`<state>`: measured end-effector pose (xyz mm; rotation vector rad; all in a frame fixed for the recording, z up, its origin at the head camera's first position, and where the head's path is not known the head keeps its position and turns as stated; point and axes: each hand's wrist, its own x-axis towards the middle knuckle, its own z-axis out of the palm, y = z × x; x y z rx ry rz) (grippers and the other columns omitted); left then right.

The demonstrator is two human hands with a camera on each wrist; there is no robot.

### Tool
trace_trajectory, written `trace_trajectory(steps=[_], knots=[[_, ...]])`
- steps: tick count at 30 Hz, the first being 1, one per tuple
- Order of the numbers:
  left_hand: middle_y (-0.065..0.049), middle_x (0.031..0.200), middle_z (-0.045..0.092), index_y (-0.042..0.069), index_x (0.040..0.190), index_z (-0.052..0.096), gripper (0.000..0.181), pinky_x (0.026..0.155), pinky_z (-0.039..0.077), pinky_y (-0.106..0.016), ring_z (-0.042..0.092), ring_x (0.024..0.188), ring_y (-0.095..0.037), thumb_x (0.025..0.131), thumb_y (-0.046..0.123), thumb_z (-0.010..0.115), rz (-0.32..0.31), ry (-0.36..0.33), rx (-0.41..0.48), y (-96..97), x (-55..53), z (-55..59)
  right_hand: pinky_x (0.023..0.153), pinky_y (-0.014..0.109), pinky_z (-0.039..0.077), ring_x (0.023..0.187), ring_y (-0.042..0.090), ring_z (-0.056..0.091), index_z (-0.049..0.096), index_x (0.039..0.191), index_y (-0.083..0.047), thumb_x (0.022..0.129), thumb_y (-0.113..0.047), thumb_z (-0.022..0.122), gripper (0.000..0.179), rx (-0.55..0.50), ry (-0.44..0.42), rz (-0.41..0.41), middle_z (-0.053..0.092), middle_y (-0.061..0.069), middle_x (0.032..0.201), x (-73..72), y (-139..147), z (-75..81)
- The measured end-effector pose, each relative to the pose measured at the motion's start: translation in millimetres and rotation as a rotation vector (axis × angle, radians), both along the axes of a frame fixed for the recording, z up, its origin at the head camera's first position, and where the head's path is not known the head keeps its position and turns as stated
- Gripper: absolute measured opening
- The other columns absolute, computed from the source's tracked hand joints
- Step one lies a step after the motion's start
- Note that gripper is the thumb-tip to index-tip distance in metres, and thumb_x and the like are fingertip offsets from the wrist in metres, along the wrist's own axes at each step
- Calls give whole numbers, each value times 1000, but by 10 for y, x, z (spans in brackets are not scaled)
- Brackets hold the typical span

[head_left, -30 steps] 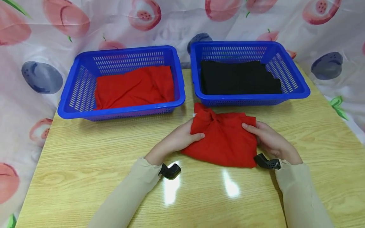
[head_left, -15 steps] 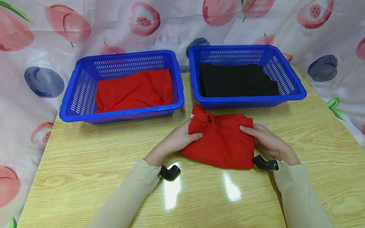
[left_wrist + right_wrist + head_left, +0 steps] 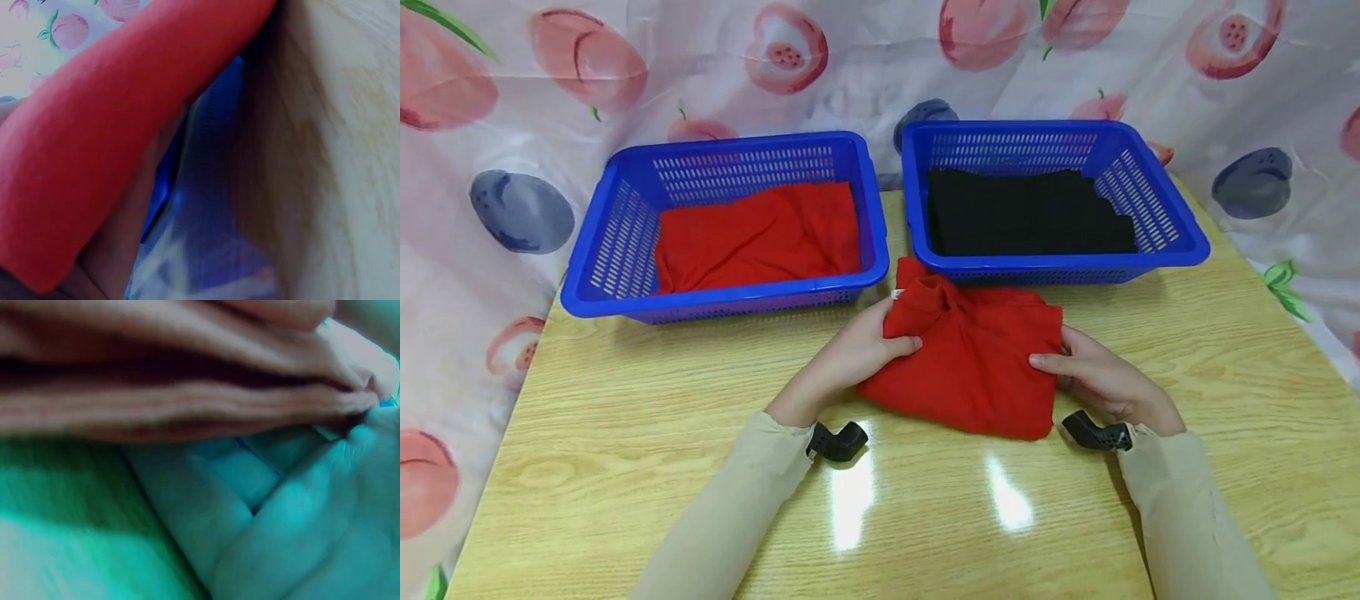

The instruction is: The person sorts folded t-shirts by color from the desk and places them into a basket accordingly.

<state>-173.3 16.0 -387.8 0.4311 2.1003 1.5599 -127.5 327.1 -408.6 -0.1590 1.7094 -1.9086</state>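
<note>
A folded red garment (image 3: pixel 970 367), with a bunched twist near its upper left and a small white label at the left edge, is held between both hands just in front of the baskets. My left hand (image 3: pixel 857 354) grips its left side, thumb on top and the other fingers hidden underneath. On the opposite edge my right hand (image 3: pixel 1101 375) pinches the cloth, thumb over it and fingers below. In the left wrist view the red cloth (image 3: pixel 119 106) lies across the fingers, raised off the tabletop. Stacked fabric layers of the garment (image 3: pixel 187 412) show over the fingers in the right wrist view.
A blue basket (image 3: pixel 730 297) at the back left contains red folded cloth (image 3: pixel 760 237). Beside it, another blue basket (image 3: pixel 1060 265) contains black folded cloth (image 3: pixel 1022 212). Both stand on a wood-grain table (image 3: pixel 625 433) against a fruit-print curtain (image 3: pixel 865 50).
Both hands have shifted the red garment a little to the left and toward the baskets. The right thumb now lies lower along its edge. The baskets and their contents are unchanged.
</note>
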Motion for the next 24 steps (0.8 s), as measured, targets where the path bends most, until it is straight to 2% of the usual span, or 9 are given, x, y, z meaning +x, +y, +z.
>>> trace_trajectory(steps=[3, 5, 6, 10, 16, 19, 24], knots=[[6, 106, 57, 24, 123, 46, 45, 83, 42, -32, 55, 93, -12, 81, 17, 61, 27, 35, 3, -23, -15, 19, 87, 33, 44, 104, 19, 51, 28, 128, -6, 92, -2, 44, 40, 6, 13, 16, 48, 9, 119, 0, -11, 12], [6, 108, 56, 26, 125, 45, 47, 84, 41, -33, 54, 94, -12, 81, 18, 61, 38, 77, 0, -31, -27, 27, 88, 32, 44, 106, 19, 50, 27, 130, -7, 92, -2, 44, 42, 6, 22, 26, 47, 9, 121, 1, -16, 15], [7, 108, 56, 27, 125, 45, 48, 84, 41, -32, 53, 95, -11, 81, 20, 62, 42, 107, -7, -34, -46, -7, 88, 32, 44, 106, 19, 50, 26, 130, -7, 92, -2, 44, 42, 1, 25, 32, 46, 9, 122, 3, -18, 17], [9, 109, 55, 30, 127, 44, 50, 85, 41, -32, 52, 95, -9, 81, 24, 62, 49, 185, -27, -34, -40, 23, 87, 31, 44, 106, 18, 51, 26, 130, -7, 92, 0, 42, 42, -42, 28, 40, 48, 7, 121, 15, -13, -4], [12, 111, 55, 36, 129, 41, 54, 84, 42, -31, 53, 96, -7, 81, 26, 64, 67, 197, 60, -44, -23, 66, 81, 34, 48, 96, 19, 59, 37, 121, -4, 93, 3, 35, 29, -205, 29, 50, 56, 6, 109, 21, 8, -38], [11, 108, 56, 34, 126, 44, 50, 81, 44, -31, 54, 92, -8, 80, 27, 64, 47, 197, 87, -56, -15, 76, 78, 33, 49, 92, 18, 60, 43, 115, -2, 93, 4, 34, 25, -223, 30, 59, 59, 6, 104, 19, 28, -36], [6, 104, 58, 28, 124, 48, 46, 76, 46, -31, 56, 88, -11, 80, 26, 64, -23, 235, 103, -56, 8, 93, 75, 31, 50, 88, 17, 61, 45, 114, -3, 92, 5, 37, 25, -164, 21, 62, 60, 5, 102, 29, 51, -20]])
